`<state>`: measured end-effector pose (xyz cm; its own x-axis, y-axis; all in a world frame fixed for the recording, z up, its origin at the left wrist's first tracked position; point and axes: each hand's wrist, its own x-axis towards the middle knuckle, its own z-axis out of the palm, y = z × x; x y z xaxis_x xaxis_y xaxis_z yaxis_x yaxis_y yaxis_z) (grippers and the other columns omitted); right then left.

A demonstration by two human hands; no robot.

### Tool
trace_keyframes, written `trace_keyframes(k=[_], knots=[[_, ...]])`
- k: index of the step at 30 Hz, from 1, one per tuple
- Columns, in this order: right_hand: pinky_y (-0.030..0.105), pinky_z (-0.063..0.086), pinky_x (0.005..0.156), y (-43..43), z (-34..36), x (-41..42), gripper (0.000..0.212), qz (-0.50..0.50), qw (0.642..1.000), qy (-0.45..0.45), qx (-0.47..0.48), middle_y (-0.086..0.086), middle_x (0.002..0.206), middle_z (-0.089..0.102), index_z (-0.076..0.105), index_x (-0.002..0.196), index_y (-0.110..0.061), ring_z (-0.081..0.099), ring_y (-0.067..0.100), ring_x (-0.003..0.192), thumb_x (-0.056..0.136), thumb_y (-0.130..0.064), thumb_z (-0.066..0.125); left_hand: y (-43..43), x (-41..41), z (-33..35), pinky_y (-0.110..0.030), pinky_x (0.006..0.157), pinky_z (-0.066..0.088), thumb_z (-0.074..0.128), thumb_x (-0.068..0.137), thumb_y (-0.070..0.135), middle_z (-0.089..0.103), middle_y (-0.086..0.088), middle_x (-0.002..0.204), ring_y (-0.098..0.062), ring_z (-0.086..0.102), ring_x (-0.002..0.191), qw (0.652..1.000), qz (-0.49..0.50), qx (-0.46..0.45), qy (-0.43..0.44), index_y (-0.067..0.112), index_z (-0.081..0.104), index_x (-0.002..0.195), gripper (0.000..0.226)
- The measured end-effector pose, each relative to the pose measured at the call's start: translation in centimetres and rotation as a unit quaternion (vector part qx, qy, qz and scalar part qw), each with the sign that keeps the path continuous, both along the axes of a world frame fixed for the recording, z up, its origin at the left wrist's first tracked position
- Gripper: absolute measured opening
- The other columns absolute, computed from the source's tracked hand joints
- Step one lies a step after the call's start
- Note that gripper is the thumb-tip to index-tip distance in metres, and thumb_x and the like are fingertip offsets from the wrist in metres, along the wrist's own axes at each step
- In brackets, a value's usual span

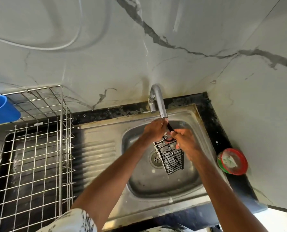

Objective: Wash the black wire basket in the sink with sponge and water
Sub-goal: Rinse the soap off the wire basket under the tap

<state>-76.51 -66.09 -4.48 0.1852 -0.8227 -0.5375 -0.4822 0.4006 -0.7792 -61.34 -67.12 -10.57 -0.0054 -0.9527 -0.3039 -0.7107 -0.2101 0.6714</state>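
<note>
My white-and-grey patterned sleeve (72, 220) sits at the bottom edge, on my left arm. Both bare forearms stretch forward over the stainless steel sink (156, 198), converging above its bowl. My right forearm rises from the lower right, and its wrist bends so that my right hand (184, 141) turns inward. Its fingers are curled, with thumb and fingertips pinching the top of the small black wire basket (171, 158) where its black handle joins.

The basket hangs tilted in the air over the bowl, just right of the round metal drain (156, 159), and white flecks cling to its wires. My left hand (153, 131) is a little farther off, knuckles up, fingers wrapped round the upper end of that handle. It sits right below the mouth of the curved chrome tap (159, 101). The two hands nearly touch.

To the left, the silver wire dish rack (39, 148) stands on the black counter (213, 124), with a blue plastic cup (0, 109) hooked at its far corner. On the right counter lies a round red-and-green tub (232, 161). Behind it all rises the white marble-veined wall (106, 56).
</note>
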Motion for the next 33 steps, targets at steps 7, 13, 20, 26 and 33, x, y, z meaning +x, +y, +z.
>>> trace_keyframes(k=[7,13,20,26,33], knots=[[0.024,0.045,0.055,-0.2,0.1,-0.3,0.02,-0.043,0.998,-0.046,0.015,0.011,0.089,0.077,0.072,0.102,-0.009,0.076,0.02,0.081,0.103,-0.009,0.051,-1.1,1.8,1.0,-0.051,0.099,0.05,0.025,0.115,0.022,0.062,-0.037,0.114,-0.043,0.064,0.109,0.992,0.077,0.085,0.048,-0.015,0.054,0.125,0.048],[0.025,0.043,0.054,-0.4,-0.9,-0.6,0.021,-0.076,0.993,-0.076,0.042,0.011,0.092,0.078,0.071,0.109,-0.006,0.077,0.023,0.088,0.103,-0.01,0.051,-0.7,4.1,0.4,-0.054,0.107,0.051,0.046,0.11,0.019,0.07,-0.011,0.098,-0.026,0.067,0.093,0.937,0.193,0.143,0.254,0.015,0.074,0.1,0.029],[0.026,0.041,0.054,-0.3,-1.0,-0.4,0.021,-0.11,0.987,-0.108,0.052,0.018,0.096,0.077,0.069,0.107,-0.001,0.072,0.009,0.065,0.104,-0.008,0.05,2.6,4.0,-0.8,-0.038,0.105,0.045,0.042,0.11,0.018,0.067,-0.023,0.108,-0.033,0.062,0.096,0.897,0.216,0.123,0.366,0.014,0.057,0.142,0.036],[0.027,0.045,0.055,0.6,-1.0,1.1,0.021,-0.098,0.99,-0.093,0.034,0.015,0.092,0.077,0.069,0.109,-0.001,0.071,0.008,0.061,0.104,-0.009,0.05,3.1,1.4,0.6,-0.023,0.086,0.049,0.041,0.111,0.02,0.062,-0.005,0.133,-0.016,0.061,0.11,0.905,0.264,0.05,0.329,0.009,0.047,0.148,0.038],[0.031,0.052,0.06,0.4,-1.3,1.0,0.019,-0.118,0.989,-0.082,0.03,0.009,0.09,0.079,0.071,0.107,-0.008,0.074,0.033,0.084,0.103,-0.011,0.053,0.7,-0.1,2.0,-0.043,0.117,0.035,0.041,0.111,0.029,0.04,-0.015,0.161,-0.032,0.042,0.146,0.936,0.227,0.034,0.267,0.012,0.029,0.16,0.053]])
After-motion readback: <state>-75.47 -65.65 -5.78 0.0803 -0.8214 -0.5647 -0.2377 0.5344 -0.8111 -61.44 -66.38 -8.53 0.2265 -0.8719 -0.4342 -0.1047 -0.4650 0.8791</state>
